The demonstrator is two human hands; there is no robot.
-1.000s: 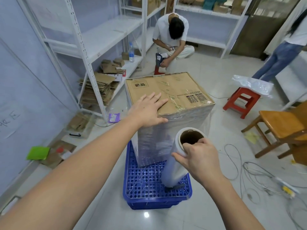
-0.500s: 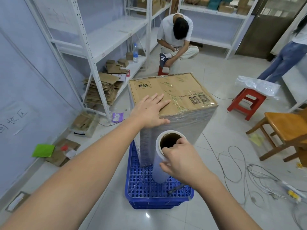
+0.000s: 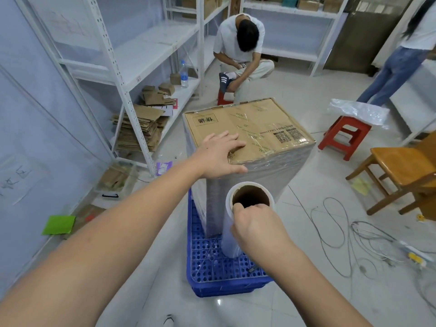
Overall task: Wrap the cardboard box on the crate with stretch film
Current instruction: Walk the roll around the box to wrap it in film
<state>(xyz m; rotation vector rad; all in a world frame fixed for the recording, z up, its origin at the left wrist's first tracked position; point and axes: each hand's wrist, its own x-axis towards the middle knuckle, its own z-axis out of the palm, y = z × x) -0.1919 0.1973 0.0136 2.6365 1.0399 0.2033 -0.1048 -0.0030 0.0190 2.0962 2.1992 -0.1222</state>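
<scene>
- Centrally in the frame, the cardboard box [image 3: 250,131] stands upright on the blue crate [image 3: 212,267], its bare top facing the camera and its sides already sheathed in cloudy stretch film.
- Just below the box top, the left hand [image 3: 219,156] lies flat on the near left corner, fingers straight and spread across the cardboard, thumb stretched along the wrapped upper edge; it presses the box and grasps nothing.
- Lower centre, the right hand [image 3: 257,227] grips the stretch film roll [image 3: 236,223] at its top rim, fingers curled round the outside and a fingertip hooked over the lip of the brown cardboard core.
- The roll stands nearly upright just beside the near corner of the box, its lower end down at the perforated surface of the crate; whether it actually touches the crate cannot be told.
- A band of film runs from the roll to the near vertical corner of the box.
- At upper centre a person [image 3: 240,50] in a white shirt crouches behind the box.
- At the right edge stand a red stool [image 3: 344,135] carrying a clear plastic sheet, and a wooden chair [image 3: 401,171].
- On the left, white shelving [image 3: 132,74] holds stacks of flattened cardboard [image 3: 139,131].
- Loose cables [image 3: 342,232] trail over the tiled floor at lower right.
</scene>
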